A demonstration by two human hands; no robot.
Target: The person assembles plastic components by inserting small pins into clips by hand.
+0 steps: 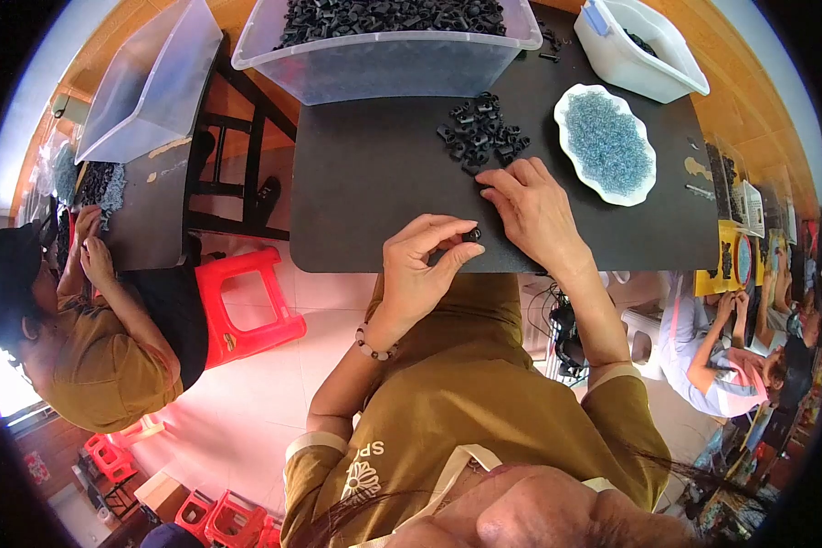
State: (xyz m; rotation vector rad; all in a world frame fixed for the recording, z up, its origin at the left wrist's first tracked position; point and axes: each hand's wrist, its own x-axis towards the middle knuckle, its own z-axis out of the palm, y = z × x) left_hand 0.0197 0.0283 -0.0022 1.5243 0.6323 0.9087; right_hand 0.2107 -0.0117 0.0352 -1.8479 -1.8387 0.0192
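Note:
My left hand (pixel 426 260) is above the front edge of the dark table, pinching a small black plastic part (pixel 472 235) between thumb and fingers. A beaded bracelet circles that wrist. My right hand (pixel 532 212) is at the near side of a loose pile of black plastic parts (pixel 484 131), its thumb and index finger drawn together. Whatever those fingertips hold, if anything, is too small to make out. Right of the pile stands a white scalloped dish (pixel 564 137) filled with small clear bluish pieces (pixel 609 146).
A large translucent bin (pixel 393 68) of black parts stands at the table's far side. A white tub (pixel 644 68) is at the far right. On the left, a person (pixel 110 356) works at another table (pixel 160 210) beside a red stool (pixel 251 306). More people sit at the right.

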